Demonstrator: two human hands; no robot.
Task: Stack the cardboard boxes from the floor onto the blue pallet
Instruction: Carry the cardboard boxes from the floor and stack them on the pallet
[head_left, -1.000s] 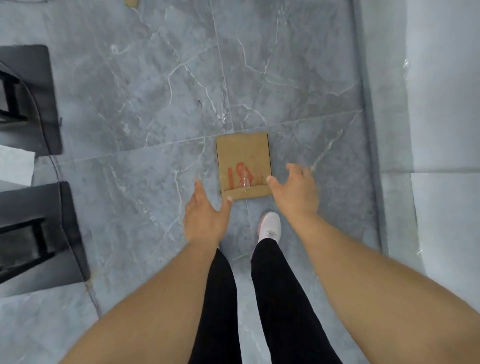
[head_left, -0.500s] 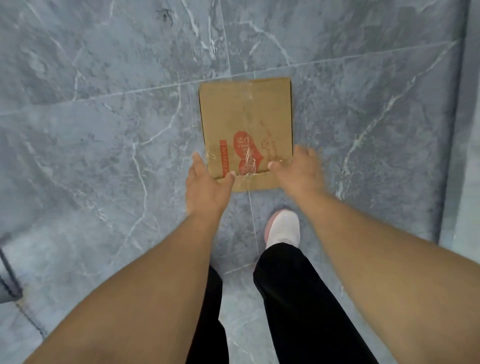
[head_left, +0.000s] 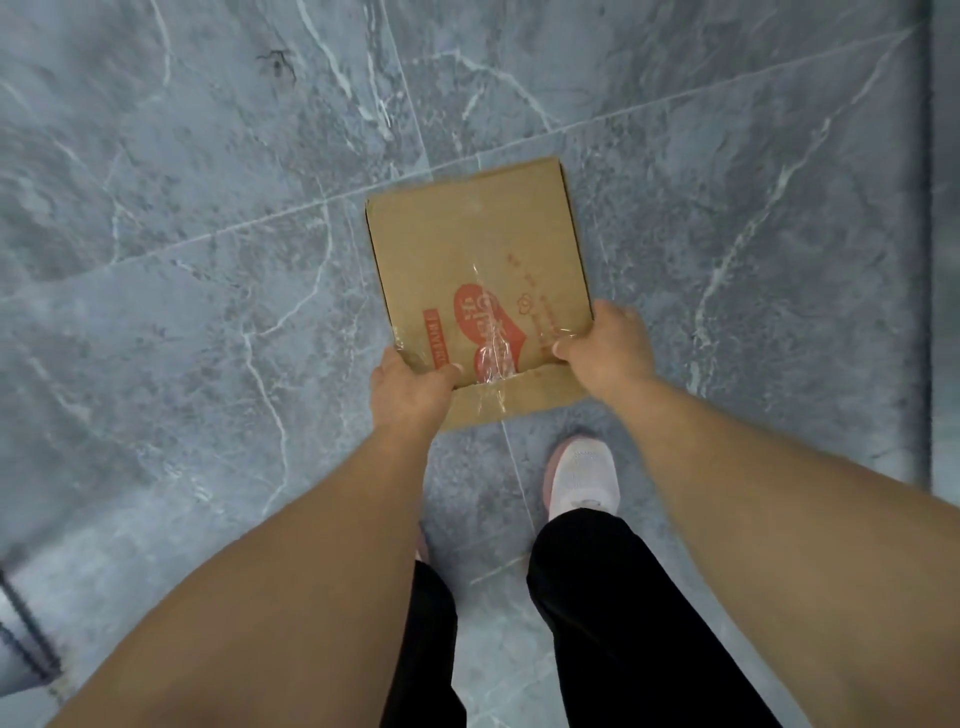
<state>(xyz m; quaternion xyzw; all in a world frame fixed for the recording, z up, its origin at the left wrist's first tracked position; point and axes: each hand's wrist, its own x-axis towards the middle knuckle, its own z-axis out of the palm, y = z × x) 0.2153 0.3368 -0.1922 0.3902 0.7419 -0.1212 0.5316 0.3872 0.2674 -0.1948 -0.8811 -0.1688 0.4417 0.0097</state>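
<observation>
Cardboard box (head_left: 478, 270), red logo unreadable, is gripped at near corners by left hand (head_left: 410, 387) and right hand (head_left: 605, 351).

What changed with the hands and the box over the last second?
Both hands reached forward and closed on the cardboard box: the left hand now grips its near left corner, the right hand its near right edge, thumbs on top. A second ago they were open and short of it. The camera came in closer. The box lies in the same spot on the grey floor; whether it has lifted is unclear.

Bare forearms, no sleeves; black trousers (head_left: 623, 623); white knit sneaker (head_left: 584, 478), pink sole edge.
</observation>
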